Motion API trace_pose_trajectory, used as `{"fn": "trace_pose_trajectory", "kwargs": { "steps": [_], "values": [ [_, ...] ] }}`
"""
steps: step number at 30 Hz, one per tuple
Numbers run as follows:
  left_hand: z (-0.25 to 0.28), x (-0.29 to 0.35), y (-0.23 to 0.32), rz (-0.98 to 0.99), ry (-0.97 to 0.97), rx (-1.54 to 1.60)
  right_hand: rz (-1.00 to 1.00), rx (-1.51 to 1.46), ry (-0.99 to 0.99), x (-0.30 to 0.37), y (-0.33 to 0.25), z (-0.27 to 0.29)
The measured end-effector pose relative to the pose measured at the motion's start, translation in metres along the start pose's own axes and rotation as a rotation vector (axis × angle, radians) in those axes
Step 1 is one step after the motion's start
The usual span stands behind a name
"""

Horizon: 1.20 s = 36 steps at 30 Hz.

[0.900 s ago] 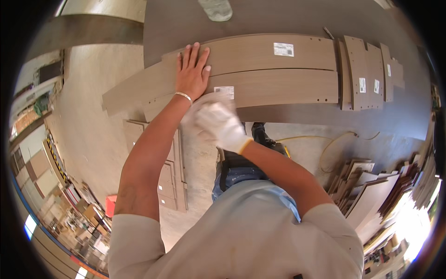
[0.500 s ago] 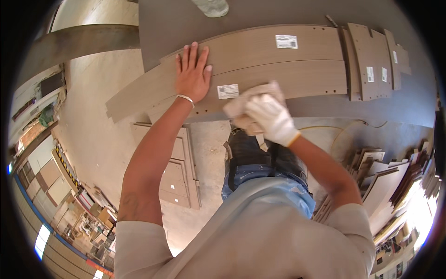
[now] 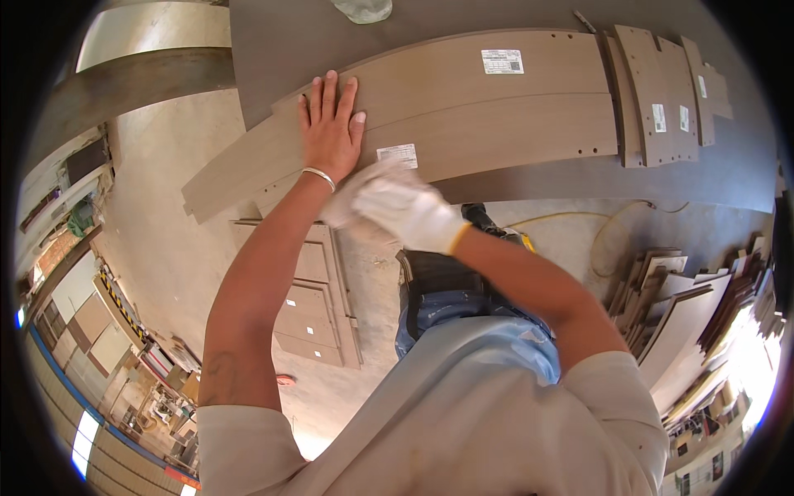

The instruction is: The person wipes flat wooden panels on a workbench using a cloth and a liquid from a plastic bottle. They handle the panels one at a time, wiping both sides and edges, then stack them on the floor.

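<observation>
Two long light-brown laminated wood panels lie side by side on a dark grey-brown worktable, and both hands work on them. The bare left hand, with a thin pale bracelet at the wrist, lies flat and open on the panels, fingers spread and pointing away from the person, palm pressing on the seam between the two boards near their left end. The right hand, in a white work glove with a yellow cuff, is closed around a crumpled white cloth; cloth and glove sit at the near edge of the nearer panel, just right of the left wrist and touching it. A small white paper label is stuck on the nearer panel right above the gloved hand. A second, larger white label sits on the farther panel, well to the right of the left hand's fingertips. Farther right of both hands, a few shorter light-brown panel pieces lie overlapping on the table, each with a small white sticker. Under the left forearm, more pale panels lie stacked on the concrete floor. Right of the right elbow, leaning stacks of boards stand by a yellow cable.
</observation>
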<state>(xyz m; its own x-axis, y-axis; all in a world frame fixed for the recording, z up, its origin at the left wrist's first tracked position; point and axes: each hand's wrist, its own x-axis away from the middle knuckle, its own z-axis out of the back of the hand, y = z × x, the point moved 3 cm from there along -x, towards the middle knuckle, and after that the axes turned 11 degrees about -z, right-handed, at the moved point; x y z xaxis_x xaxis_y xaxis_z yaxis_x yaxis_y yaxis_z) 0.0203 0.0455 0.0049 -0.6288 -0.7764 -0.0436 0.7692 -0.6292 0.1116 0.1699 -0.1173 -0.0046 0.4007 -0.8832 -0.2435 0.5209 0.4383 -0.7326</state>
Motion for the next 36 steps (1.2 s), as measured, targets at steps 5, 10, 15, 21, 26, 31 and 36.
{"fn": "trace_pose_trajectory", "kwargs": {
  "steps": [5,10,15,21,26,31,36],
  "values": [
    [0.008,0.008,-0.001,0.019,-0.027,-0.015,-0.256,0.533,-0.205,0.07,0.086,0.177],
    [0.007,-0.001,0.003,-0.015,-0.011,-0.009,-0.362,0.688,0.162,0.106,0.1,0.224],
    [0.002,0.002,-0.001,-0.001,-0.032,-0.009,-0.196,0.121,-0.192,0.011,0.005,0.084],
    [-0.001,0.005,-0.007,-0.043,0.013,-0.019,-0.011,-0.026,0.15,0.005,-0.017,-0.007],
    [0.001,0.002,0.001,-0.044,-0.019,-0.005,-0.157,0.23,0.089,0.066,0.047,0.099],
    [0.001,0.002,0.003,-0.046,-0.023,-0.023,-0.427,0.528,0.107,0.105,0.084,0.211],
    [0.004,0.004,0.003,-0.034,-0.026,-0.034,-0.571,0.486,0.37,0.133,0.116,0.261]
  ]
}}
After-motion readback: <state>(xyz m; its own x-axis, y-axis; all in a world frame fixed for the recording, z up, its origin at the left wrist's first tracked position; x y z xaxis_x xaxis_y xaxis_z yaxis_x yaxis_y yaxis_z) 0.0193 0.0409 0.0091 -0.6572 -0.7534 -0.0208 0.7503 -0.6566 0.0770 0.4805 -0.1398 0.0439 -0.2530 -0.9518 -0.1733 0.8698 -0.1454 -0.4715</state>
